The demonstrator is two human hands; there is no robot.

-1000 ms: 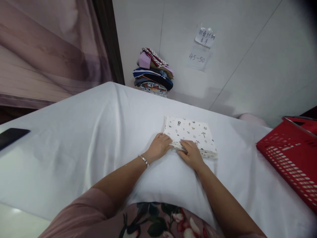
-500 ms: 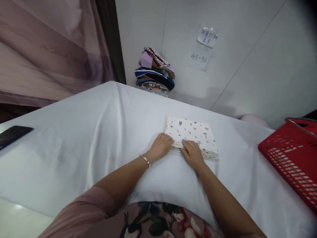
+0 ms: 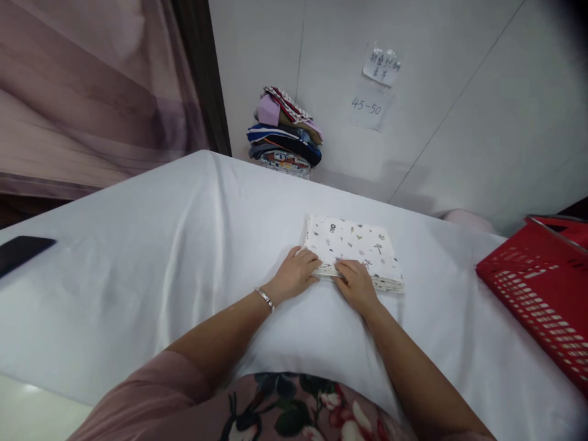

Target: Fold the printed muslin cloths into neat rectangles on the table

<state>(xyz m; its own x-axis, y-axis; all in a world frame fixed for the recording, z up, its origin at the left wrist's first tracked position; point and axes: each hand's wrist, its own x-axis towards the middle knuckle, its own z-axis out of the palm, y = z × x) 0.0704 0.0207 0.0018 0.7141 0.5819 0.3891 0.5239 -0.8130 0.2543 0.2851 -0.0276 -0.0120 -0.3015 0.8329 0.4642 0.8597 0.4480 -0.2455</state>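
A white cloth [image 3: 353, 242] printed with small dark plants and figures lies folded into a flat, layered rectangle on the white-covered table [image 3: 257, 202]. My left hand [image 3: 297, 271] grips its near edge at the left corner, fingers on top and thumb at the fold. Close by on the right, my right hand [image 3: 357, 285] pinches the middle of that same near edge, with fingertips over the upper layer. The layered edge shows between the hands and to the right of my right hand. Both thumbs are partly hidden.
A red plastic basket [image 3: 542, 294] stands at the table's right side. Folded clothes [image 3: 285, 135] are piled beyond the far edge, against the wall. A dark phone-like slab [image 3: 25, 252] lies at far left, below a pinkish curtain [image 3: 92, 92]. Paper notes [image 3: 367, 110] hang on the wall.
Both hands keep their hold on the near edge of the folded cloth, nearly unmoved. The whole view has shifted slightly, so things appear a little further left.
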